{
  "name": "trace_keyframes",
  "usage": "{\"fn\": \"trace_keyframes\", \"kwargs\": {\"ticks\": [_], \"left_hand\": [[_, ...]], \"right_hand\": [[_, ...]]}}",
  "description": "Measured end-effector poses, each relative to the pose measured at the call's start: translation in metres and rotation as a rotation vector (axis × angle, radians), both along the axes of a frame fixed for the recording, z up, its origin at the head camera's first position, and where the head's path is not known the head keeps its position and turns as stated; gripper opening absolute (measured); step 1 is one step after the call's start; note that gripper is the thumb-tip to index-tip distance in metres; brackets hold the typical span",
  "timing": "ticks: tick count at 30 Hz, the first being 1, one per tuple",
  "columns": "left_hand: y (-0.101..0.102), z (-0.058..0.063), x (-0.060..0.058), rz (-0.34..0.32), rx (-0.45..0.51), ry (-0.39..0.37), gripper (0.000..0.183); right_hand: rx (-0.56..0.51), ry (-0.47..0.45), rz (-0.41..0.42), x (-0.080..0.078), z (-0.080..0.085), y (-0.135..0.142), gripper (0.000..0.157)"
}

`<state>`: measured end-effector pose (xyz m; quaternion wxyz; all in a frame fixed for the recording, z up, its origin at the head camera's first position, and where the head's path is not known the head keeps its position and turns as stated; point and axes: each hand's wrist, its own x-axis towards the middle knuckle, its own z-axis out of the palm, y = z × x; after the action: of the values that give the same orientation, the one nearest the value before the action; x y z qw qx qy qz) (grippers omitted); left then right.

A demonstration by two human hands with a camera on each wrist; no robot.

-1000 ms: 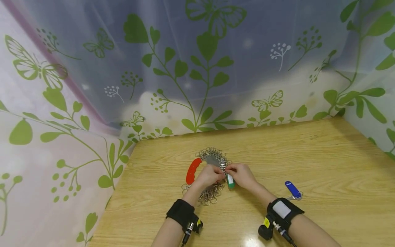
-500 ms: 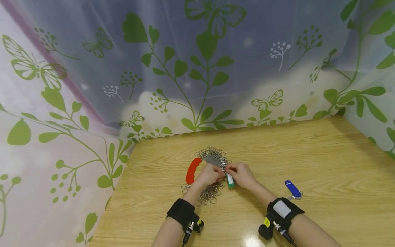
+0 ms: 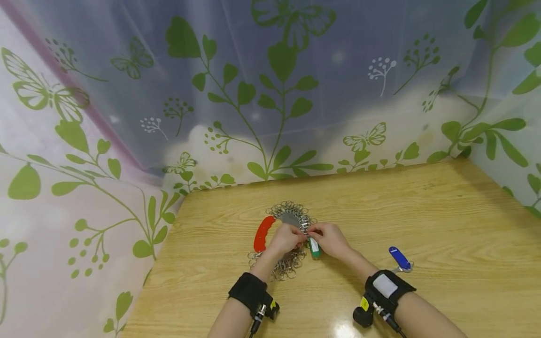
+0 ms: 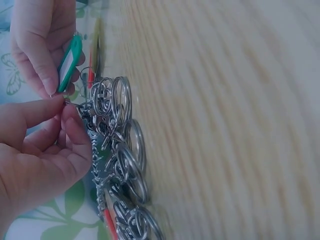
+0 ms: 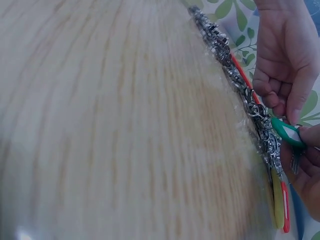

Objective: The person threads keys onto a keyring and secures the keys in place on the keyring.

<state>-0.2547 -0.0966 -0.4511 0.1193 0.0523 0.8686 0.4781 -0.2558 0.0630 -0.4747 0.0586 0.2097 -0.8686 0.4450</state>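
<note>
The wooden table (image 3: 427,220) spreads widest, and on it, left of centre, lies the red-handled holder (image 3: 264,234), fringed with metal rings (image 3: 303,224). Those rings crowd together, so one could snag a neighbour if either hand pulls sideways; the holder, apparently unpinned, might then slide.

Over the holder's right part, the left hand (image 3: 285,238) has its thumb and forefinger pressed together on a small metal piece (image 4: 68,103), mostly hidden by the fingertips. Facing it from the right, the right hand (image 3: 331,239) pinches the green tag (image 3: 314,247) at its far end, fingers bent close. A grip this narrow could slip if the metal springs back.

The green tag sits between the hands, under the right fingertips and just right of the left ones, its other end pointing near. The blue tag (image 3: 398,257) lies well apart, farther right.
</note>
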Motion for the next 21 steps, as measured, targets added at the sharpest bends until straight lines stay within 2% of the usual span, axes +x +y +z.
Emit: {"fn": "trace_keyframes", "kwargs": {"ticks": [6, 9, 12, 18, 21], "left_hand": [[-0.0027, 0.0018, -0.0001, -0.048, -0.094, 0.028, 0.015], [-0.0011, 0.0027, -0.0007, -0.05, -0.117, 0.038, 0.017], [0.0012, 0.0022, -0.0007, -0.036, -0.095, 0.033, 0.017], [0.0045, 0.0009, -0.0006, 0.02, 0.001, -0.024, 0.015], [0.005, -0.0005, -0.001, 0.026, 0.018, -0.024, 0.015]], "right_hand": [[-0.014, -0.015, -0.003, -0.0015, 0.0012, -0.0038, 0.012], [-0.011, -0.02, -0.011, -0.0022, 0.0015, -0.0033, 0.011], [-0.002, -0.02, -0.012, -0.0021, 0.0008, -0.0018, 0.01], [0.0, -0.015, -0.005, -0.0002, -0.001, 0.0007, 0.01], [0.016, -0.01, -0.008, 0.0005, -0.001, 0.0013, 0.011]]}}
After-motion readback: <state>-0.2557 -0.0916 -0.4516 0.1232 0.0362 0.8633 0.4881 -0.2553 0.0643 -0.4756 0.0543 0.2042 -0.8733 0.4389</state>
